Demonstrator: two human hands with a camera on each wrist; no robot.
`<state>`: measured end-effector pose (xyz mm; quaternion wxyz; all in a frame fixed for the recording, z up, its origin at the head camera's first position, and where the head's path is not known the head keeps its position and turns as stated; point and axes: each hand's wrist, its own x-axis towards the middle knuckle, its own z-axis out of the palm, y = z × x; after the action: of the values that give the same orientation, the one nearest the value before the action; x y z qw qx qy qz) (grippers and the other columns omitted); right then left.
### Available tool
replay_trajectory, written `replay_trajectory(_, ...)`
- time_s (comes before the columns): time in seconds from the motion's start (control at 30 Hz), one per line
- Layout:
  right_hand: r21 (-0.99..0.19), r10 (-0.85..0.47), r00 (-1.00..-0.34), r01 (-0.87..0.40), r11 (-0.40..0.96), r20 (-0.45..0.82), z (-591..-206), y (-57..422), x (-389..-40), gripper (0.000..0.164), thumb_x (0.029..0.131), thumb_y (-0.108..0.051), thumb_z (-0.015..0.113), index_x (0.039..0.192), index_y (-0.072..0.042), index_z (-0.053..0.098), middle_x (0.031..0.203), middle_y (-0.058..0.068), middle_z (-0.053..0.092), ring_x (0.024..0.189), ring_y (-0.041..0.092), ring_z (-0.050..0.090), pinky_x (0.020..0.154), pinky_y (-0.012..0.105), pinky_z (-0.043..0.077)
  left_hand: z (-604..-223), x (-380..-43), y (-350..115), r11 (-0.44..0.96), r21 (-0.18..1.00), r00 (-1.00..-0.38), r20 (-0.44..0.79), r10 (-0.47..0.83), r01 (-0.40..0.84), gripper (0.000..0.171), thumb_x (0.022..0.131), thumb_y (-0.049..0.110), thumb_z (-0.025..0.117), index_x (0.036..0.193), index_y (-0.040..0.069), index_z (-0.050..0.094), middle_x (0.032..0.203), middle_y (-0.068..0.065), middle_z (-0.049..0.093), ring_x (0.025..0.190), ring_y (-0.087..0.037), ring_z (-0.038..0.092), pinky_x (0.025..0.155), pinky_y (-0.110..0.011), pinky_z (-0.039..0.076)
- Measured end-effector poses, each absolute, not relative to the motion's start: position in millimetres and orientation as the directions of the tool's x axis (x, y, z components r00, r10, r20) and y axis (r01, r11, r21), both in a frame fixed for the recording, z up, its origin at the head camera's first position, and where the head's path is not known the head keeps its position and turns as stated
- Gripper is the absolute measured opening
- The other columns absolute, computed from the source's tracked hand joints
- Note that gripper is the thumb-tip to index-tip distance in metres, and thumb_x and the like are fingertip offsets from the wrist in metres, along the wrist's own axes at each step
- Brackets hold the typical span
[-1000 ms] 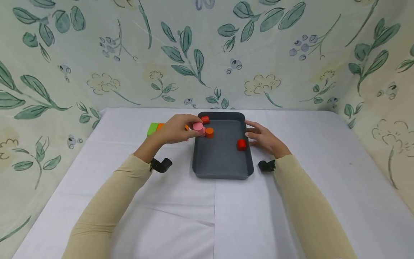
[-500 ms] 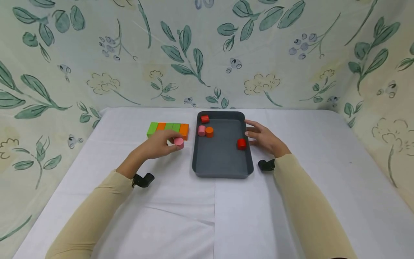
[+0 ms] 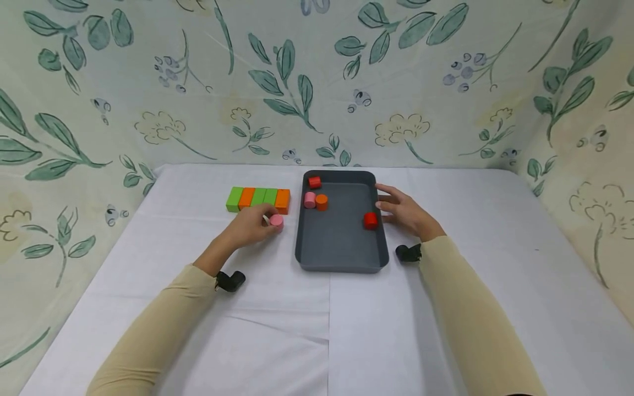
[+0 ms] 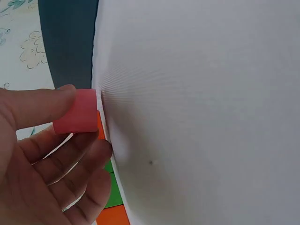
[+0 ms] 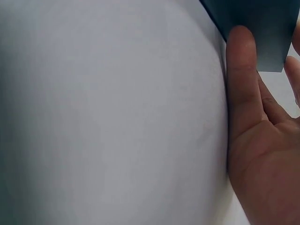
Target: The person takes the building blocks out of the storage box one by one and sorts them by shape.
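Observation:
My left hand point(image 3: 250, 226) pinches a pink cylinder block point(image 3: 277, 221) between thumb and fingers, just left of the grey tray point(image 3: 342, 245). In the left wrist view the thumb presses one side of that pink cylinder block point(image 4: 82, 112), with the other fingers loosely bent below. My right hand point(image 3: 407, 213) rests against the tray's right wall, fingers fairly straight. Inside the tray lie another pink cylinder point(image 3: 309, 199), an orange cylinder point(image 3: 322, 202), a red block point(image 3: 314, 181) at the far left corner and a red cylinder point(image 3: 370, 221) by the right wall.
A row of several green and orange blocks point(image 3: 258, 197) stands on the white cloth, left of the tray and just beyond my left hand. A floral curtain point(image 3: 317, 82) hangs behind the table point(image 3: 460, 203).
My left hand has carried the pink cylinder from the tray's left edge out to the left, revealing the block row, then shifted slightly right. My right hand stays at the tray.

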<state>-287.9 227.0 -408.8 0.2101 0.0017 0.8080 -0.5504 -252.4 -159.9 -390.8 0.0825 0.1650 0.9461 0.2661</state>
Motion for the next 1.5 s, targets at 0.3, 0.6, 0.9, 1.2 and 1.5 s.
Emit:
replay_trajectory(0.3, -0.887, -0.235, -0.905, 0.245, 0.391, -0.353, -388, 219, -277, 0.068, 0.102, -0.016, 0.049, 0.160, -0.024, 0.015, 0.167, 0.016, 0.016, 0.151, 0.039, 0.025, 0.118, 0.054, 0.033, -397, -254, -158, 0.815, 0.527, -0.939, -0.083, 0.334, 0.244, 0.033, 0.091, 0.020, 0.069, 0.122, 0.007, 0.066, 0.109, -0.008, 0.069, 0.094, -0.025, 0.061, 0.086, -0.036, 0.054)
replay_trajectory(0.6, -0.894, -0.226, -0.916, 0.229, 0.385, -0.332, -413, 227, -288, 0.068, 0.103, -0.021, 0.050, 0.159, -0.033, 0.015, 0.167, 0.012, 0.018, 0.150, 0.037, 0.028, 0.118, 0.053, 0.035, -397, -254, -157, 0.827, 0.512, -0.947, -0.076, 0.313, 0.232, 0.036, 0.091, 0.018, 0.067, 0.125, 0.007, 0.066, 0.108, -0.009, 0.069, 0.094, -0.025, 0.060, 0.084, -0.036, 0.054)
replay_trajectory(0.9, -0.897, -0.219, -0.921, 0.222, 0.381, -0.321, -412, 226, -289, 0.067, 0.103, -0.021, 0.051, 0.159, -0.034, 0.018, 0.167, 0.011, 0.020, 0.149, 0.036, 0.030, 0.117, 0.053, 0.036, -396, -254, -158, 0.831, 0.507, -0.951, -0.070, 0.301, 0.226, 0.036, 0.091, 0.018, 0.067, 0.125, 0.008, 0.067, 0.109, -0.010, 0.069, 0.094, -0.026, 0.059, 0.085, -0.037, 0.053)
replay_trajectory(1.2, -0.900, -0.239, -0.917, 0.215, 0.380, -0.320, -413, 228, -289, 0.067, 0.103, -0.021, 0.050, 0.160, -0.032, 0.016, 0.167, 0.011, 0.017, 0.150, 0.036, 0.028, 0.118, 0.053, 0.035, -381, -240, -154, 0.917, 0.342, -0.971, -0.052, 0.234, 0.203, 0.040, 0.089, 0.031, 0.071, 0.126, 0.015, 0.066, 0.113, -0.009, 0.071, 0.097, -0.027, 0.064, 0.082, -0.044, 0.056)
replay_trajectory(1.5, -0.899, -0.231, -0.920, 0.214, 0.383, -0.317, -412, 229, -288, 0.067, 0.102, -0.021, 0.051, 0.159, -0.032, 0.017, 0.166, 0.013, 0.020, 0.149, 0.037, 0.030, 0.117, 0.053, 0.036, -353, -240, -154, 0.917, 0.337, -0.970, -0.042, 0.241, 0.214, 0.034, 0.092, 0.026, 0.067, 0.122, 0.010, 0.068, 0.116, -0.010, 0.071, 0.101, -0.028, 0.065, 0.086, -0.043, 0.057)
